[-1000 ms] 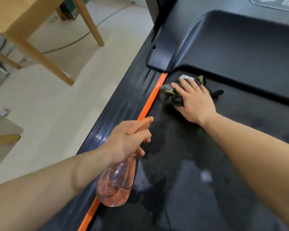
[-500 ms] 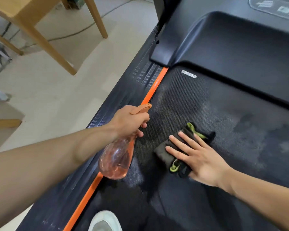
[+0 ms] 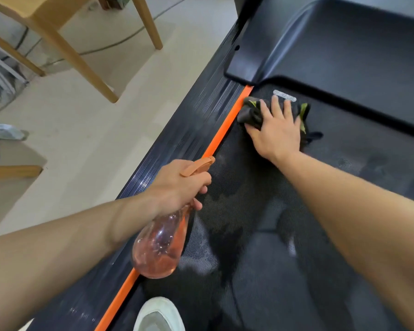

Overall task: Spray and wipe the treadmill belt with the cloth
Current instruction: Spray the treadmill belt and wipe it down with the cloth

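The right hand (image 3: 276, 130) lay flat, palm down, on a crumpled dark grey cloth with yellow-green trim (image 3: 251, 114), its fingers (image 3: 276, 103) spread and extended toward the front of the machine rather than curled around anything. The right forearm reached in straight from the lower right corner. The cloth was pressed onto the textured black treadmill belt (image 3: 261, 271) at its far left corner, touching the orange strip (image 3: 215, 144) that ran along the belt's edge, and just short of the black moulded motor cover (image 3: 344, 48). A small white label (image 3: 285, 95) on the belt showed just beyond the fingertips.

The left hand (image 3: 179, 187) was held above the belt's left edge, its fingers closed around the neck of a translucent pink plastic spray bottle (image 3: 159, 247). The bottle hung tilted, its rounded body angled back toward the person and over the orange strip, while the peach-coloured trigger head (image 3: 197, 166) pointed forward toward the cloth. The left forearm crossed in from the lower left.

Darker wet patches marked the belt between the two arms. A white shoe toe (image 3: 158, 315) rested on the belt at the bottom edge. Pale wooden furniture legs (image 3: 81, 60) stood on the light floor (image 3: 93, 144) to the left.
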Demonstrator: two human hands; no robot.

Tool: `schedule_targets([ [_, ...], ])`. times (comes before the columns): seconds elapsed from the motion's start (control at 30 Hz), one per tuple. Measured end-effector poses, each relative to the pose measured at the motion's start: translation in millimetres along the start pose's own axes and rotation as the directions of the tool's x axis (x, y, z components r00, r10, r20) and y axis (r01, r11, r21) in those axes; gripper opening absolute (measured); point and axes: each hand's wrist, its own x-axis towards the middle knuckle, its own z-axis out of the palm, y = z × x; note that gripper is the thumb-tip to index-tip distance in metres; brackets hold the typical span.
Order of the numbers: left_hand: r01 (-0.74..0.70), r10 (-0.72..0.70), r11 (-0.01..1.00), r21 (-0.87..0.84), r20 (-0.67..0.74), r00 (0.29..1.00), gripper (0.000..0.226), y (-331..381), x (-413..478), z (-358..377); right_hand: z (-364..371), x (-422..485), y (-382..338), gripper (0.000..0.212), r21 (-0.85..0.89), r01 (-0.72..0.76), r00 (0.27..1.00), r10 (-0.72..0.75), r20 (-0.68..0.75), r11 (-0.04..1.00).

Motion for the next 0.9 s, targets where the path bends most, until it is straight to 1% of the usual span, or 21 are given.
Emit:
schedule_targets([
  [0.03, -0.002, 0.002, 1.0, -0.019, -0.007, 1.0, 0.028, -3.1, -1.8, -3.9, 5.9, -4.7, -4.9, 0.074, -0.041, 0.039, 0.999, -0.04, -0.031, 0.998],
  [0.1, -0.013, 0.014, 0.999, -0.034, 0.01, 1.0, 0.039, -5.3, -5.7, -10.2, 20.0, -43.2, 0.1, 0.079, -0.157, 0.266, 0.961, -0.275, -0.039, 0.951],
  [0.13, -0.017, 0.018, 0.999, -0.039, 0.014, 1.0, 0.046, -6.0, -7.6, -13.0, 24.8, -69.7, 8.0, 0.084, -0.188, 0.41, 0.909, -0.417, 0.001, 0.892],
  [0.2, -0.024, 0.024, 0.999, -0.027, 0.013, 1.0, 0.054, -5.5, -11.1, -14.9, 31.5, -119.4, 27.6, 0.091, -0.185, 0.666, 0.746, -0.651, 0.142, 0.723],
  [0.23, -0.03, 0.03, 0.999, -0.01, 0.016, 0.999, 0.053, -3.7, -11.8, -13.4, 31.5, -133.0, 37.5, 0.089, -0.18, 0.746, 0.665, -0.719, 0.199, 0.641],
  [0.27, -0.033, 0.033, 0.999, 0.011, 0.025, 0.999, 0.049, -1.4, -12.2, -10.8, 29.1, -134.8, 45.9, 0.086, -0.185, 0.792, 0.61, -0.757, 0.235, 0.582],
  [0.3, -0.032, 0.032, 0.999, 0.028, 0.028, 0.999, 0.043, 1.0, -12.3, -7.3, 23.6, -126.2, 51.7, 0.083, -0.203, 0.805, 0.593, -0.758, 0.269, 0.558],
  [0.33, -0.028, 0.027, 0.999, 0.039, 0.023, 0.999, 0.037, 3.7, -11.5, -3.2, 18.4, -111.2, 54.6, 0.081, -0.236, 0.788, 0.616, -0.739, 0.274, 0.569],
  [0.4, -0.013, 0.011, 0.998, 0.054, 0.024, 1.0, 0.031, 8.9, -7.5, 6.4, 9.5, -69.5, 57.6, 0.077, -0.277, 0.66, 0.751, -0.632, 0.194, 0.699],
  [0.47, -0.009, 0.005, 0.998, 0.063, 0.053, 0.999, 0.033, 14.4, -6.0, 15.9, -4.0, -36.7, 53.5, 0.077, -0.224, 0.429, 0.903, -0.411, 0.126, 0.875],
  [0.5, -0.019, 0.015, 0.998, 0.067, 0.063, 0.998, 0.031, 17.1, -5.8, 20.0, -6.3, -29.4, 52.9, 0.077, -0.184, 0.314, 0.949, -0.304, 0.079, 0.932],
  [0.53, -0.036, 0.031, 0.996, 0.077, 0.072, 0.997, 0.026, 20.3, -4.9, 24.3, -4.9, -29.3, 53.8, 0.077, -0.177, 0.254, 0.967, -0.25, 0.042, 0.951],
  [0.57, -0.053, 0.047, 0.995, 0.084, 0.08, 0.996, 0.022, 23.8, -3.8, 28.9, -2.6, -37.3, 56.5, 0.077, -0.19, 0.265, 0.964, -0.265, 0.025, 0.945],
  [0.6, -0.07, 0.061, 0.993, 0.093, 0.089, 0.994, 0.02, 28.0, -3.1, 33.8, -0.7, -51.8, 62.7, 0.077, -0.213, 0.34, 0.939, -0.341, 0.033, 0.916],
  [0.67, -0.106, 0.091, 0.986, 0.125, 0.12, 0.989, 0.022, 38.4, -1.0, 44.4, 3.2, -95.3, 85.2, 0.078, -0.226, 0.545, 0.838, -0.531, 0.124, 0.807],
  [0.7, -0.121, 0.1, 0.983, 0.141, 0.145, 0.984, 0.024, 43.8, 1.0, 51.5, 4.1, -121.2, 101.7, 0.08, -0.223, 0.613, 0.79, -0.585, 0.183, 0.758],
  [0.73, -0.131, 0.104, 0.979, 0.156, 0.171, 0.98, 0.027, 50.3, 1.3, 59.6, 4.9, -147.4, 120.1, 0.082, -0.229, 0.654, 0.756, -0.615, 0.224, 0.721],
  [0.77, -0.145, 0.108, 0.974, 0.176, 0.2, 0.974, 0.031, 58.2, 0.8, 68.6, 4.2, -172.7, 138.1, 0.083, -0.23, 0.662, 0.749, -0.618, 0.24, 0.714],
  [0.83, -0.18, 0.126, 0.961, 0.211, 0.249, 0.96, 0.047, 74.1, 2.0, 87.7, 1.9, -213.3, 171.6, 0.079, -0.224, 0.579, 0.816, -0.553, 0.172, 0.784],
  [0.87, -0.193, 0.132, 0.954, 0.228, 0.259, 0.957, 0.048, 81.0, 3.7, 97.7, 1.1, -225.8, 187.0, 0.079, -0.224, 0.514, 0.858, -0.498, 0.128, 0.828],
  [0.9, -0.202, 0.137, 0.949, 0.241, 0.262, 0.955, 0.041, 86.7, 6.3, 107.6, -0.5, -233.4, 201.2, 0.079, -0.214, 0.441, 0.897, -0.431, 0.093, 0.871],
])
